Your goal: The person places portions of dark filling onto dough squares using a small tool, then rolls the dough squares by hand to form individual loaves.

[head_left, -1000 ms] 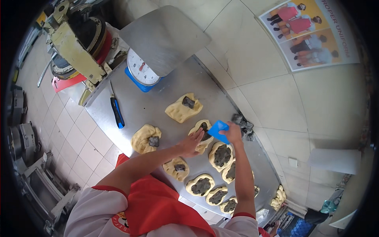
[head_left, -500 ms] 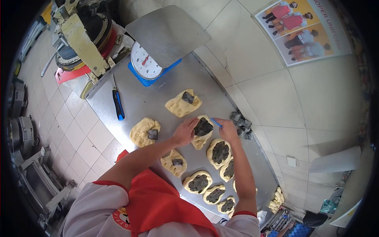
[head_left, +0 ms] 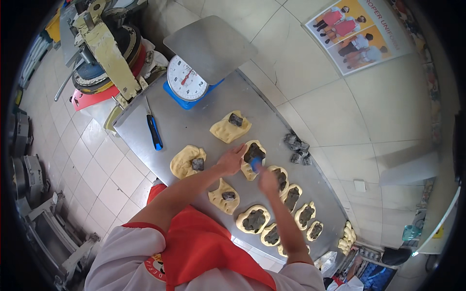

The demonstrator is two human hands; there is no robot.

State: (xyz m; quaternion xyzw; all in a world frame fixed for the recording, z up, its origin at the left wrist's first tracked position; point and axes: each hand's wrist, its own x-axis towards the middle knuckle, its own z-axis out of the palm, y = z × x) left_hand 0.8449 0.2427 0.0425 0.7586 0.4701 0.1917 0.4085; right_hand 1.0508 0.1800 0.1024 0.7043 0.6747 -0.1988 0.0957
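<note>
On a metal table (head_left: 179,119), with left hand (head_left: 232,161) laid against the left edge of a piece of dough (head_left: 248,170), near the middle of a spread of others. With left fingers stretched out and released, touching the pale rim. Grasping a blue scraper (head_left: 256,165) in right hand (head_left: 268,182), with blurred fingers closed round its near end. Holding it at the lower part of the dark filling (head_left: 253,151) on that same dough; cannot tell whether pressing. Beyond, another piece (head_left: 225,132) with a dark lump (head_left: 236,119) on it. To the left, two more pieces (head_left: 181,161), each with a dark lump. Nearer the body and to the right, a group of dough rounds (head_left: 254,219) topped with spread dark filling, some partly hidden under right forearm (head_left: 289,225). By the table's right edge, a cluster of loose lumps (head_left: 297,148). Far left, a knife (head_left: 155,134) with a black and blue handle, well apart from both hands. At the far end, a scale (head_left: 188,80) with a white dial and blue base
</note>
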